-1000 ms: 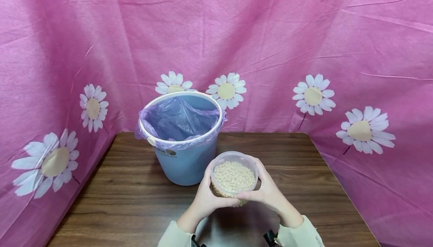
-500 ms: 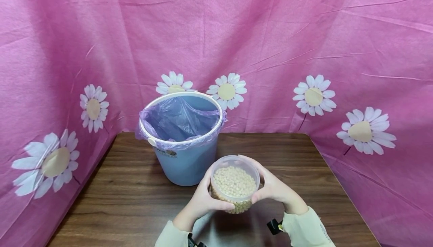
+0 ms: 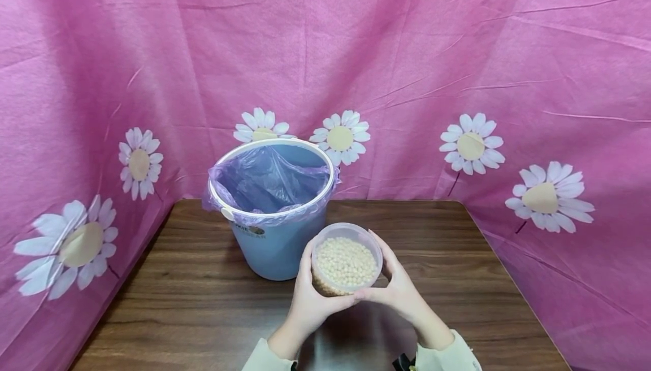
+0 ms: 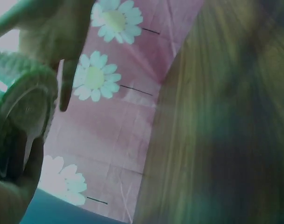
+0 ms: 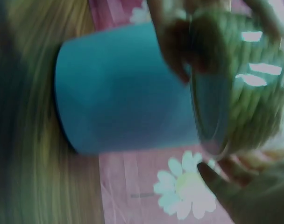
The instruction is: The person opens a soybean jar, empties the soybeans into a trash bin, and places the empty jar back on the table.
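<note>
Held in both hands above the table is a clear round plastic tub point(image 3: 351, 231), lidless and filled with pale round beans point(image 3: 347, 261). My left hand point(image 3: 311, 300) grips its left side, and my right hand point(image 3: 399, 295) grips the right. The thumbs come close together at the near side. From below, the right wrist view shows the tub's wall point(image 5: 254, 107) packed with beans, between my left hand point(image 5: 172, 42) and right hand point(image 5: 254, 191); blur hides exact fingertip contact. Up and left of the tub stands a blue bucket point(image 3: 277, 249), lined with a purple plastic bag point(image 3: 269, 179).
A brown wood-grain table point(image 3: 437, 258) lies beneath, its right side beyond my right hand. Pink cloth point(image 3: 407, 49) printed with white daisies encloses the back and both sides. The bucket's white rim point(image 3: 328, 190) rises higher than the table, close to my left hand.
The tub dips toward me and then rises slightly up and left, still in both hands. My right thumb shifts away along the near side and comes back. The bucket stays put.
</note>
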Tool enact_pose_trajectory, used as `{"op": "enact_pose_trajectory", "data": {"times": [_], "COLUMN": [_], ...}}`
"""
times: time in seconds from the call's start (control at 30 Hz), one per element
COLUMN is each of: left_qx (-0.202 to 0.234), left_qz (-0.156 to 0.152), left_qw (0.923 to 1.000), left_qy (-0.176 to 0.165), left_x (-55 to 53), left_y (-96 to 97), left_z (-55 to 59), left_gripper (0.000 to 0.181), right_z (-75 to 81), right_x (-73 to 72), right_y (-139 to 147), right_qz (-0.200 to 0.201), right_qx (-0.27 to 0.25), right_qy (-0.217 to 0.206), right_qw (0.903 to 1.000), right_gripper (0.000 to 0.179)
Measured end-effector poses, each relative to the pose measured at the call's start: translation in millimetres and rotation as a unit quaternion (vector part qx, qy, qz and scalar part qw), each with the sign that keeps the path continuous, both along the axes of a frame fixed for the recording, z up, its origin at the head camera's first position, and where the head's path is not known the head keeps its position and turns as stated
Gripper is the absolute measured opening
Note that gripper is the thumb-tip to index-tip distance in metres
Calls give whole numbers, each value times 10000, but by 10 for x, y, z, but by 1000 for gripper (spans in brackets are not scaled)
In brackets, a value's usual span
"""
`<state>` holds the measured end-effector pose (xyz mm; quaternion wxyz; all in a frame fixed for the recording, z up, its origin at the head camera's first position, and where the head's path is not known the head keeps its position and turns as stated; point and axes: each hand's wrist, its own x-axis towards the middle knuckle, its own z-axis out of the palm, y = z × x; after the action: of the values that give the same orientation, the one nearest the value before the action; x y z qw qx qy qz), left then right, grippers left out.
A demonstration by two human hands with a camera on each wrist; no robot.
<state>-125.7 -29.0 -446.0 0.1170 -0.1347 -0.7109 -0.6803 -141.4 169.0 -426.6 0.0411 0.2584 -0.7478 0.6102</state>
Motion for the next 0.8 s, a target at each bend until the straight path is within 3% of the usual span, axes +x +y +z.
{"op": "enact_pose_trajectory", "data": {"times": [0.17, 0.3, 0.5, 0.63, 0.8], "left_qx": [-369, -421, -341, -205, 122], "left_qz": [816, 1045, 823, 544, 32], "left_qw": [9956, 9920, 9938, 9979, 9995], "left_qy": [279, 560, 660, 277, -301], "left_x": [90, 153, 176, 180, 176], "left_y": [96, 132, 119, 91, 26], "left_z": [-86, -147, -176, -139, -67], "left_gripper": [121, 121, 117, 116, 116], "right_z": [0, 1, -10, -16, -11], "right_x": [127, 188, 218, 204, 140], "right_y": [-156, -230, -260, -235, -159], "right_qz": [-701, -996, -1185, -1117, -655], "right_qx": [32, 115, 167, 239, 208], "right_qy": [-480, -615, -594, -357, 80], "right_qw": [9964, 9931, 9910, 9928, 9976], "right_gripper": [117, 121, 113, 111, 108]}}
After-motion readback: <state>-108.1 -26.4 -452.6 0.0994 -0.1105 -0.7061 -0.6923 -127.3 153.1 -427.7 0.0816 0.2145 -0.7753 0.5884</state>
